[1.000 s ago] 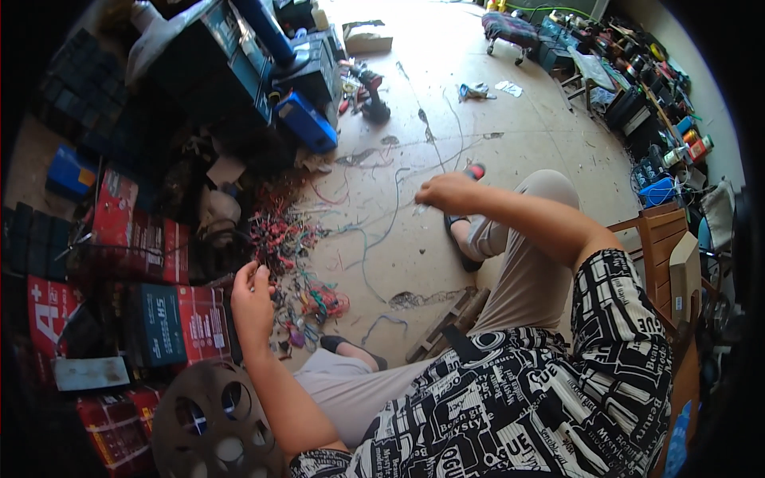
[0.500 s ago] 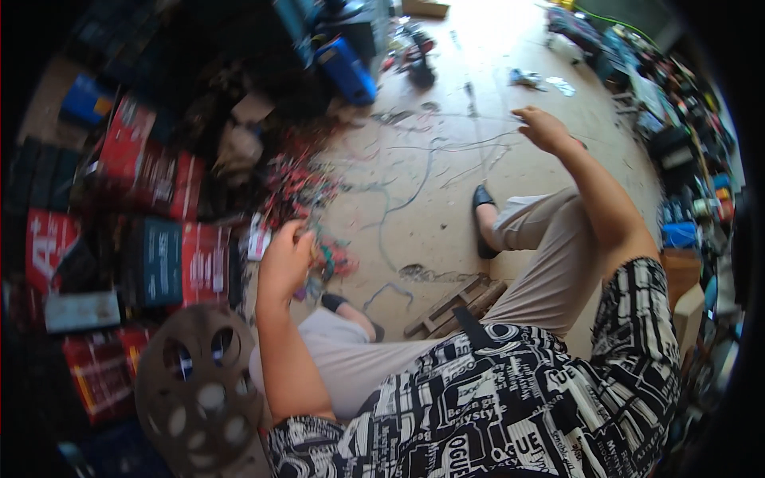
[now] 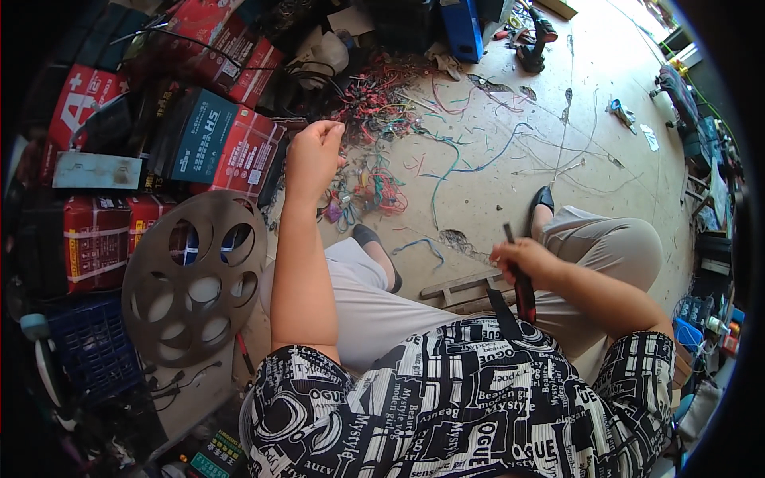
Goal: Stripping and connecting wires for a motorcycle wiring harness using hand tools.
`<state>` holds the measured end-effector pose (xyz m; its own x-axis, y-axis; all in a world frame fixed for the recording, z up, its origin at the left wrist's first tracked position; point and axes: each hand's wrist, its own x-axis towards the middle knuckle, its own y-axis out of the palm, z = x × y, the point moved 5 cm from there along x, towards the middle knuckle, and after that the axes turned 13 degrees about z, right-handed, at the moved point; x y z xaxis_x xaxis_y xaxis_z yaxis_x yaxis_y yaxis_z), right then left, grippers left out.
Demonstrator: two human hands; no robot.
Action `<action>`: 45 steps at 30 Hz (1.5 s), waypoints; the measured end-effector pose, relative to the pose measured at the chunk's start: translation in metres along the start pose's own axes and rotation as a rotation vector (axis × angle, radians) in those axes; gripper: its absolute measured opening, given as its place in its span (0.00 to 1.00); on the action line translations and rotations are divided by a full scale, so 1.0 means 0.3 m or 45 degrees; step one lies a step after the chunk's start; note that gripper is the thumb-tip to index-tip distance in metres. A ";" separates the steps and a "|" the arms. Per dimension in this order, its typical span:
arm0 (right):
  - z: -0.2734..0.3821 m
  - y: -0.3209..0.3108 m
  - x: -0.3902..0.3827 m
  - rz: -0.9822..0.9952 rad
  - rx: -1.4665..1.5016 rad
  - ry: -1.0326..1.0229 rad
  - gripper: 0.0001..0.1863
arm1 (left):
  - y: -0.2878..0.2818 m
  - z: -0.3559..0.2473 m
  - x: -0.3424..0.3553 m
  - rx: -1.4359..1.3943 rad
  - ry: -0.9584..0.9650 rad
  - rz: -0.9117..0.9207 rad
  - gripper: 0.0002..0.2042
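My right hand is closed around a slim black and red hand tool, held over my lap; its exact kind is not clear. The tool's dark narrow end points away from me, and its red part lies towards my shirt. On the left, my left hand is raised with thumb and fingers pinched together. Whatever is in that pinch, if anything, is too small to see. Beyond and below it on the floor spreads a tangle of red, black and green wires. A bunch of coloured wire lies near my left foot.
Red and teal boxes are stacked at left, beside a grey disc with round holes. A blue crate stands below. A cordless drill is on the far floor. A wooden frame lies by my knees; clutter lines the right.
My right hand has come back from reaching far forward to over my lap, where the tool shows in it. My left fingers look more tightly pinched. The view has shifted left.
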<state>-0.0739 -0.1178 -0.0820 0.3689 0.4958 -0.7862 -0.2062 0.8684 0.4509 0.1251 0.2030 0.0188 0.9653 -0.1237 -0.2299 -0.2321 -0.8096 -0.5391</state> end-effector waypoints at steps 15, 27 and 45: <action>0.356 0.074 -0.106 0.002 -0.742 -0.291 0.15 | 0.114 0.118 0.087 0.210 -0.085 0.165 0.12; 0.688 0.026 -0.404 -0.222 -0.317 -1.196 0.16 | 0.814 0.485 -0.037 0.775 -0.070 1.161 0.15; 0.620 -0.116 -0.456 -0.463 -0.013 -1.145 0.12 | 1.155 0.597 0.336 0.849 -0.214 0.346 0.12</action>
<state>0.0514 -0.2166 0.0884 0.9661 0.0122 -0.2580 0.0511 0.9701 0.2373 0.1204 0.0128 -0.3363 0.8446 -0.1371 -0.5175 -0.5352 -0.2361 -0.8110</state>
